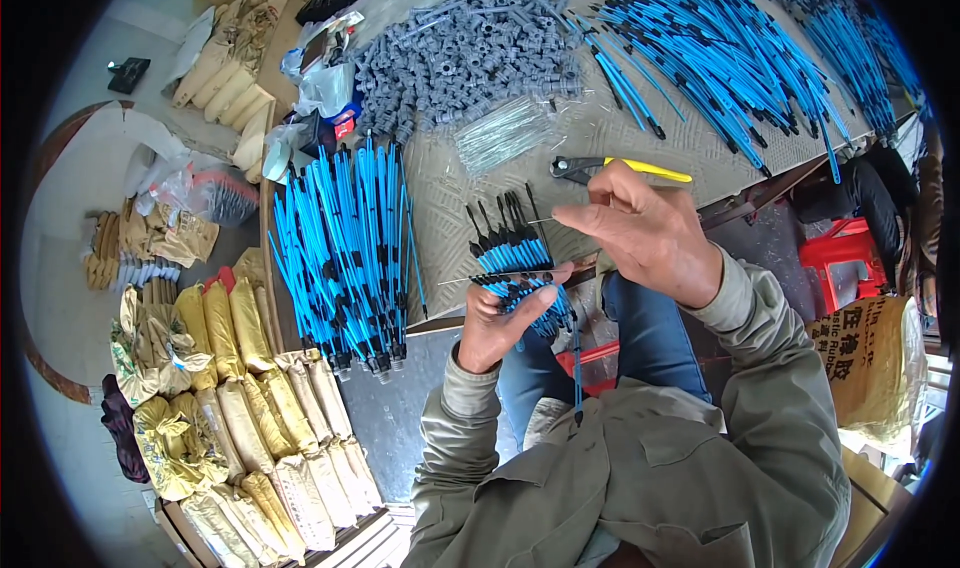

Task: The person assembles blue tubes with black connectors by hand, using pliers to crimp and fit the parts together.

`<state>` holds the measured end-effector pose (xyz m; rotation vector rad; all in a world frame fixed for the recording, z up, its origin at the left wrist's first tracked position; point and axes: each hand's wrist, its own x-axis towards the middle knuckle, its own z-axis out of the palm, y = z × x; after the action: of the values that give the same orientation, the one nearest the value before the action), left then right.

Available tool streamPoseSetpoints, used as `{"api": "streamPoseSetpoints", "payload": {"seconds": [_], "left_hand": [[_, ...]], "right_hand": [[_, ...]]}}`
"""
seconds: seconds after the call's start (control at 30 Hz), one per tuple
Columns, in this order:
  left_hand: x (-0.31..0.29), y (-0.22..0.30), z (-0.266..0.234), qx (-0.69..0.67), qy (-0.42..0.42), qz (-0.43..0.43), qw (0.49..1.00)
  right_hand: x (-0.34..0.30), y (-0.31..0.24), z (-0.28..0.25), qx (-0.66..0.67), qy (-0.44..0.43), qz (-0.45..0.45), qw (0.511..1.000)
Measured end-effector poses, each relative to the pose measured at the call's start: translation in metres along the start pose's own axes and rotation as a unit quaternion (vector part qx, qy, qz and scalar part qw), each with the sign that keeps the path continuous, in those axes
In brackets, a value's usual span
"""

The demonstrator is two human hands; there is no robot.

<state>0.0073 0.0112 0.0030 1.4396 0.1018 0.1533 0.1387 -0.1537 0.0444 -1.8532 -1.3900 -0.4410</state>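
Observation:
My left hand [492, 326] is wrapped round a bundle of thin blue rods with black tips [512, 258], just past the table's near edge. A thin metal wire [470, 279] lies crosswise over the bundle, by the left thumb. My right hand [652, 233] is raised to the right of the bundle, its thumb and index finger pinched. A short thin piece, apparently wire [540, 220], juts from those fingertips toward the black tips. One rod [577, 368] hangs below the bundle. Yellow-handled pliers [650, 170] lie on the table behind the right hand.
Cut wires [505, 140] lie mid-table, before a heap of grey plastic fittings [470, 53]. Blue rods are piled at left [340, 248] and far right [710, 53]. Wrapped packages [250, 418] are stacked at lower left. A red stool [845, 258] stands at right.

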Motion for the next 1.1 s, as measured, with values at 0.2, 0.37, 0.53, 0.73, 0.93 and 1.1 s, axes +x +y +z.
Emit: {"api": "streamPoseSetpoints", "payload": {"seconds": [0.2, 0.37, 0.53, 0.73, 0.93, 1.1], "left_hand": [[-0.001, 0.001, 0.002, 0.016, 0.008, -0.002, 1.000], [-0.001, 0.001, 0.003, 0.017, 0.005, 0.001, 1.000], [-0.002, 0.002, 0.006, 0.003, 0.008, 0.021, 1.000], [-0.007, -0.007, 0.006, 0.059, 0.087, 0.031, 0.994], [-0.011, -0.015, -0.002, 0.071, 0.070, 0.028, 0.995], [-0.006, 0.000, 0.006, 0.038, 0.048, 0.023, 0.998]], "right_hand": [[0.000, -0.003, 0.000, -0.027, -0.006, -0.007, 1.000], [0.003, -0.005, -0.004, -0.067, -0.006, -0.038, 0.997], [0.011, -0.015, -0.007, -0.124, -0.010, -0.061, 0.990], [0.012, -0.027, -0.008, -0.211, -0.020, -0.046, 0.976], [0.016, -0.034, -0.013, -0.220, -0.041, -0.035, 0.974], [0.020, -0.029, -0.014, -0.174, -0.050, -0.043, 0.983]]}}
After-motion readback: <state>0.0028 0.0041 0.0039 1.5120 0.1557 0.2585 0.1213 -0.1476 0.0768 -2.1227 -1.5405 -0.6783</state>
